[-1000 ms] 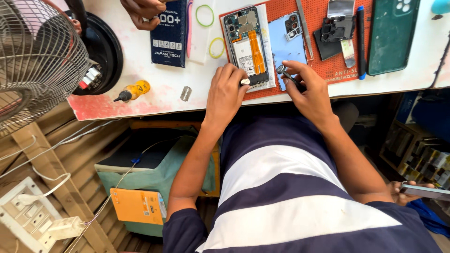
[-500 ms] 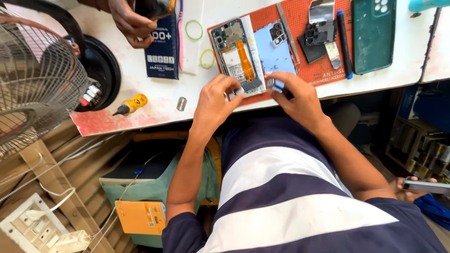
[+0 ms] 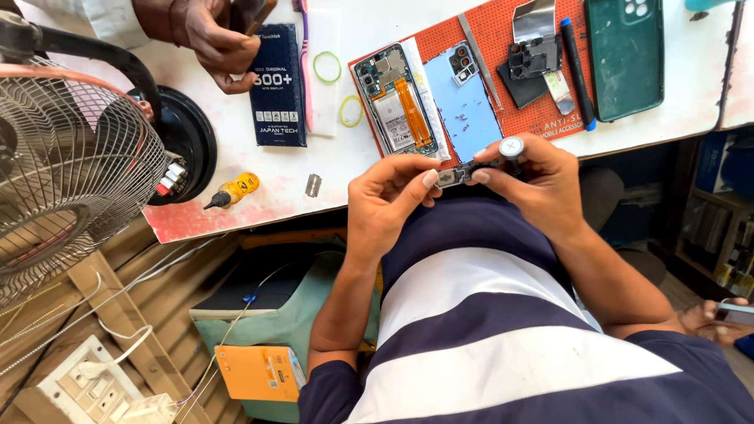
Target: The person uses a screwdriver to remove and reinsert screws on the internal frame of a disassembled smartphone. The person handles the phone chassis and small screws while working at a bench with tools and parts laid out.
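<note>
My left hand (image 3: 385, 196) and my right hand (image 3: 538, 177) meet just in front of the table's near edge, above my striped shirt. Between their fingertips they pinch a small dark phone part (image 3: 453, 175). My right hand also grips a small screwdriver (image 3: 511, 147) with a round silver cap. Just beyond the hands, an opened phone (image 3: 395, 100) with its insides showing lies on an orange work mat (image 3: 503, 39). A light blue back cover (image 3: 465, 106) lies next to the phone.
Another person's hand (image 3: 208, 35) holds something at the top left, beside a dark blue box (image 3: 276, 74). A fan (image 3: 63, 157) stands left, with a yellow screwdriver (image 3: 233, 190) nearby. A green phone case (image 3: 624, 55) and blue-tipped tool (image 3: 577, 71) lie right.
My hands have come off the opened phone and drawn back toward my body, now holding the small part between them. The other person's hand has shifted at the top left.
</note>
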